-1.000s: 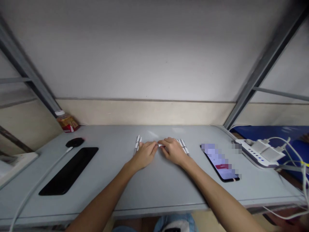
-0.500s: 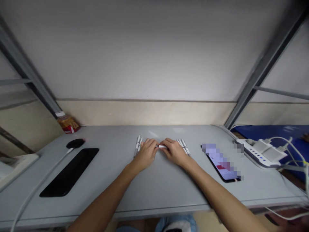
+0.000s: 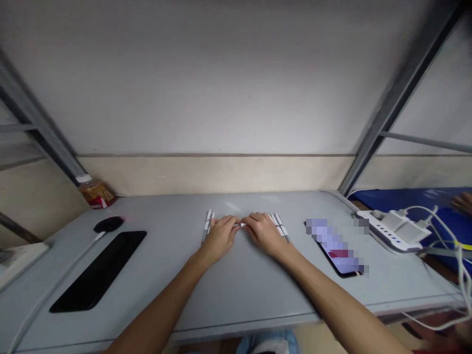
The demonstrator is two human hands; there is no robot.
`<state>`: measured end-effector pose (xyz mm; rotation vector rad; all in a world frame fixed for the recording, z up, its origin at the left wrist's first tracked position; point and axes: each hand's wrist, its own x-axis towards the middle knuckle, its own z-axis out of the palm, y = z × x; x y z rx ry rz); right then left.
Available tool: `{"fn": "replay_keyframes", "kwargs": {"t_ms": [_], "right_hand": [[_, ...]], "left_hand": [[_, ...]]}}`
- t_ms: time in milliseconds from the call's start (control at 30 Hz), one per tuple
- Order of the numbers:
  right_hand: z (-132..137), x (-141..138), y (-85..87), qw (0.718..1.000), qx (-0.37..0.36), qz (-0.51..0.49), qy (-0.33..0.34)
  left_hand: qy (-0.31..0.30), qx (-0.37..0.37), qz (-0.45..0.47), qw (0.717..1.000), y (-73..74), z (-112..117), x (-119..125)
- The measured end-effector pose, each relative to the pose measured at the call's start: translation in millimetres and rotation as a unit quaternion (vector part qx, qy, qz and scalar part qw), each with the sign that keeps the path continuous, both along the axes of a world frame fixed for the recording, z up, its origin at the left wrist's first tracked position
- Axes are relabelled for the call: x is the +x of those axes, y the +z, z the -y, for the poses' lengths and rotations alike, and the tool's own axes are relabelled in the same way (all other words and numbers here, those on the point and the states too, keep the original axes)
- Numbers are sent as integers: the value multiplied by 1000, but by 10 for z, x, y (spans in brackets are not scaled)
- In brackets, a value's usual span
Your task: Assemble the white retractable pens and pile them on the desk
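My left hand (image 3: 221,235) and my right hand (image 3: 262,230) meet near the middle of the grey desk, fingertips pinched on a slim white-and-grey pen (image 3: 241,224) held crosswise between them. Most of that pen is hidden by my fingers. Beside my left hand lie a couple of white pens (image 3: 207,221) with grey lower ends, partly covered by the hand. Several similar pens (image 3: 279,224) lie side by side just right of my right hand, slanting toward me.
A black phone (image 3: 101,270) lies at left near a round black charger (image 3: 108,224) with a white cable. Behind it a bottle (image 3: 95,191) with a white cap stands by the wall. At right are a lit phone (image 3: 336,248) and a white power strip (image 3: 389,233) with plugs.
The view has shifted slightly. Both hands stay together on the pen, and less of its white part shows between my fingers. At far right more of another person's hand has come into view.
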<state>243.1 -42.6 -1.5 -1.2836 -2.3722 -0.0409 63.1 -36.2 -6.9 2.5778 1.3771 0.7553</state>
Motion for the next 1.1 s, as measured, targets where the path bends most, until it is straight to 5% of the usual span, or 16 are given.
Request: {"fn": "replay_keyframes", "kwargs": {"t_ms": [467,1100], "right_hand": [[42,38,37,993,-54,-104,13],[51,-12,13,999,-41,9,-11]], "left_hand": [[-63,-56,45,995,18,-3,-13],[-74,-20,51,996,48,4,-32]]}}
